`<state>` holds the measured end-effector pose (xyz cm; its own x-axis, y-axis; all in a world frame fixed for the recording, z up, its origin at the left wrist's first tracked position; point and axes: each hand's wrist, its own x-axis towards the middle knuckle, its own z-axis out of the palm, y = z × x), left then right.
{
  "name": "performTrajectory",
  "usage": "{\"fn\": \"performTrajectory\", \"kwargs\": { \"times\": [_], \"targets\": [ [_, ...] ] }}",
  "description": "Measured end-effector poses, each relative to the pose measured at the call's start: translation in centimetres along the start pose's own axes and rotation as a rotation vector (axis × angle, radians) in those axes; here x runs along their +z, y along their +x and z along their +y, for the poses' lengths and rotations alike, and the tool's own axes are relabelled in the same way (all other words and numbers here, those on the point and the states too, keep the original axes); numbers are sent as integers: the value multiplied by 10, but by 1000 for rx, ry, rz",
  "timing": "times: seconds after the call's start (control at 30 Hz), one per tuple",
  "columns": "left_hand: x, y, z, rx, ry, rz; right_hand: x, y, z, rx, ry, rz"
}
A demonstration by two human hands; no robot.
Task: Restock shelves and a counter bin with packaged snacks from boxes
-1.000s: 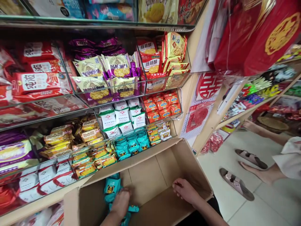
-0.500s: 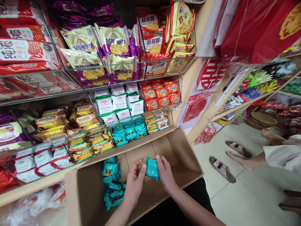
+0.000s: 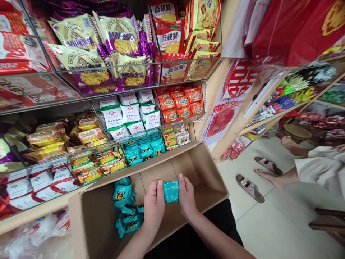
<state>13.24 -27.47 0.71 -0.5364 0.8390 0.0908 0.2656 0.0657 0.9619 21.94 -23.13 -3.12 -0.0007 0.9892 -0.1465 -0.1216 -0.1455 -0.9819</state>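
Note:
A small teal snack packet (image 3: pixel 171 191) is stretched between my two hands over a cardboard box (image 3: pixel 99 216). My left hand (image 3: pixel 155 201) pinches its left end between thumb and fingers. On the other end, my right hand (image 3: pixel 187 194) closes with thumb and fingers. Printed lettering shows on the packet's upward face. Inside the box at the left lie several more teal packets (image 3: pixel 122 196), each with a dark and yellow emblem where the front shows. My left forearm covers part of the box's floor.
Shelves with clear dividers hold purple biscuit packs (image 3: pixel 118 36), white-and-green packets (image 3: pixel 130 113), orange packets (image 3: pixel 183 101) and teal packets (image 3: pixel 147 148) behind the box. To the right, sandals (image 3: pixel 250 189) and a person's bare foot (image 3: pixel 275 178) are on the tiled floor.
My left hand has closed on the packet's left end, where its fingers were loose beside it. The packet is now held level by both hands. The view has shifted slightly.

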Motion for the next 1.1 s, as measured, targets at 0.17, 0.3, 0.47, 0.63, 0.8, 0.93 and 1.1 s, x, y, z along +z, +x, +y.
{"fn": "performTrajectory", "kwargs": {
  "times": [0.17,0.3,0.47,0.63,0.8,0.93,1.1],
  "targets": [
    [-1,2,-2,-30,-24,63,-5,-2,-13,-137,-118,26],
    [1,5,-2,-146,-99,31,-11,1,-24,-308,-277,48],
    [-10,7,11,-471,-286,-233,-29,12,-31,-733,-596,-267],
    [-18,6,24,-699,-681,-361,-36,-1,-30,-1022,-580,-544],
    [-13,1,22,-496,-780,-264,-25,-22,-20,-208,-20,-232],
    [-14,-2,20,-428,-779,-275,-19,-21,-19,277,280,-423],
    [-18,-1,25,-453,-646,-311,-25,-15,-27,166,230,-363]
  ]
}}
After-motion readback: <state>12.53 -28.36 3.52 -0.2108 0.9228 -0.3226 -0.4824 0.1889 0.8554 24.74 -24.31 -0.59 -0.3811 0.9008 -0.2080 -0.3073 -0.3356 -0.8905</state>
